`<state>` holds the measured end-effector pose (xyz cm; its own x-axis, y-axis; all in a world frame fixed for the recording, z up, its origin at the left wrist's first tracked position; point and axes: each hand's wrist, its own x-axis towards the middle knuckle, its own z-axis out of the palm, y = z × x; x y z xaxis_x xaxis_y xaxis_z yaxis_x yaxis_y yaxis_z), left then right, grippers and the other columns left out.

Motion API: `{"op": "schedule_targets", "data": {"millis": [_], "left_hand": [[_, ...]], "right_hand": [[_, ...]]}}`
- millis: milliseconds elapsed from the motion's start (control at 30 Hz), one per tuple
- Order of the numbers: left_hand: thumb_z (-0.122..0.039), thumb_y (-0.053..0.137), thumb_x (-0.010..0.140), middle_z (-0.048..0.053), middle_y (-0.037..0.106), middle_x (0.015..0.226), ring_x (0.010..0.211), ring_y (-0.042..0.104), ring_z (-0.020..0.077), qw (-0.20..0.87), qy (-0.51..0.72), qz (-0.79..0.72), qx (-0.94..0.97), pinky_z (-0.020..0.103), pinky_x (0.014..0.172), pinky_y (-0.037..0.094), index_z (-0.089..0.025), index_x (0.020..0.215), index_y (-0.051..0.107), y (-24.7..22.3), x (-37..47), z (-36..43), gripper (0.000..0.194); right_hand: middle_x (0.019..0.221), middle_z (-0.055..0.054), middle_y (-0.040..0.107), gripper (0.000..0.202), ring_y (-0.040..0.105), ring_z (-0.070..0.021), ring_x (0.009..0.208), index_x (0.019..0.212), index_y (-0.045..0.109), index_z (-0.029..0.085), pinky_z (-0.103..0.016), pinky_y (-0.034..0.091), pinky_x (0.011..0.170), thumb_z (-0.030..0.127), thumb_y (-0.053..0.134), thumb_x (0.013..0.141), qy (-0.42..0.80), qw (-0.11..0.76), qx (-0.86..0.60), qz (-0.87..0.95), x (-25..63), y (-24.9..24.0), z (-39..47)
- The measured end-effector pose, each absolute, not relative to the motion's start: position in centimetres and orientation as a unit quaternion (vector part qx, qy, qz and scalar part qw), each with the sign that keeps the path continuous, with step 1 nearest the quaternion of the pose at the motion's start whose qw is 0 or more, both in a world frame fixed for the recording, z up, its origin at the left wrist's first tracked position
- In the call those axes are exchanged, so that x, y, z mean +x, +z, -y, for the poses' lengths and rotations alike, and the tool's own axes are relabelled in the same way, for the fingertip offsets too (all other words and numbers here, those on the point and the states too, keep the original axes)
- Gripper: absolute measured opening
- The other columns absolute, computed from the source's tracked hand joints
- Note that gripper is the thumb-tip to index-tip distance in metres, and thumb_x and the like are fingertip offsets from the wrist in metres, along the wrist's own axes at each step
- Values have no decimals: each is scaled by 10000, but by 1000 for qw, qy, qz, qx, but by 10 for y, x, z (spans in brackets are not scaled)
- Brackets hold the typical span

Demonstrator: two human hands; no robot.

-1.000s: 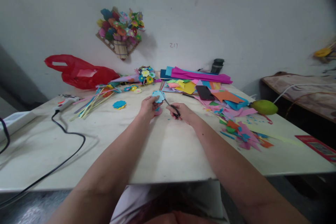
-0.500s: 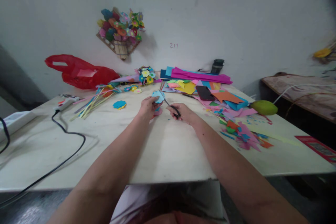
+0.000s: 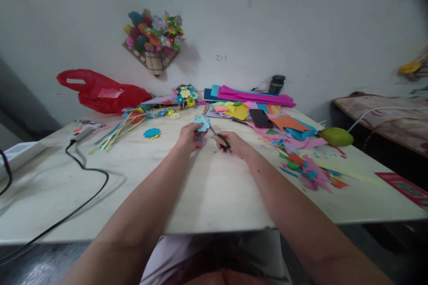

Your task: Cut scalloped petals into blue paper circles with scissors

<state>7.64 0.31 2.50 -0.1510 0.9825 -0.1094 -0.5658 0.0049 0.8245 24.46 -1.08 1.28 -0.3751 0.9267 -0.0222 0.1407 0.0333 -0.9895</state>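
Light blue flower-shaped paper [image 3: 200, 121] is pinched between the thumb and fingers of my left hand [image 3: 189, 137]. My right hand [image 3: 230, 142] is closed round the black handles of a pair of scissors [image 3: 224, 142]. The scissor blades point up and left and meet the right edge of the blue paper; whether they are apart there is too small to tell. Below the paper, beside my left fingers, a pink paper piece [image 3: 201, 142] shows in part. A stack of blue and yellow paper flowers [image 3: 152, 133] lies on the table left of my left hand.
Coloured paper scraps [image 3: 310, 171] and a dark phone [image 3: 261, 118] lie to the right, near a green fruit [image 3: 337, 136]. At the back are folded magenta sheets [image 3: 256, 95] and a red plastic bag [image 3: 107, 93]. A black cable [image 3: 90, 169] crosses the left side.
The blue paper has turned very slightly at the scissor blades. Both hands stay almost in the same place, and the rest of the table looks the same.
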Motion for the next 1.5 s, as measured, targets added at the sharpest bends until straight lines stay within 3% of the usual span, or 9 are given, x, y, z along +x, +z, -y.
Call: {"op": "schedule_targets", "data": {"millis": [400, 800, 1167, 1500], "left_hand": [[-53, 717, 688, 61, 717, 717, 628, 677, 163, 595, 652, -387, 267, 278, 667, 550, -150, 768, 662, 23, 76, -5, 137], [-49, 707, 688, 76, 730, 721, 652, 705, 179, 607, 650, -383, 250, 281, 678, 569, -138, 800, 663, 26, 78, -1, 149], [-60, 675, 664, 69, 726, 765, 679, 710, 182, 604, 656, -382, 242, 274, 659, 577, -137, 822, 670, 25, 82, -2, 176], [-58, 679, 642, 35, 680, 707, 605, 647, 134, 609, 652, -387, 233, 245, 599, 554, -157, 731, 595, 25, 88, 0, 157]], "right_hand": [[525, 45, 554, 133, 455, -61, 400, 751, 630, 160, -180, 219, 350, 263, 672, 823, 563, 367, -429, 603, 244, 21, 18], [546, 37, 570, 111, 470, -60, 401, 777, 648, 157, -184, 213, 353, 233, 664, 856, 548, 371, -442, 605, 243, 22, 19], [558, 32, 575, 96, 466, -70, 430, 800, 672, 161, -185, 261, 382, 255, 690, 803, 564, 395, -421, 591, 244, 17, 14], [578, 32, 571, 179, 466, -75, 434, 826, 655, 163, -191, 219, 381, 332, 713, 821, 546, 414, -421, 595, 244, 16, 14]]}}
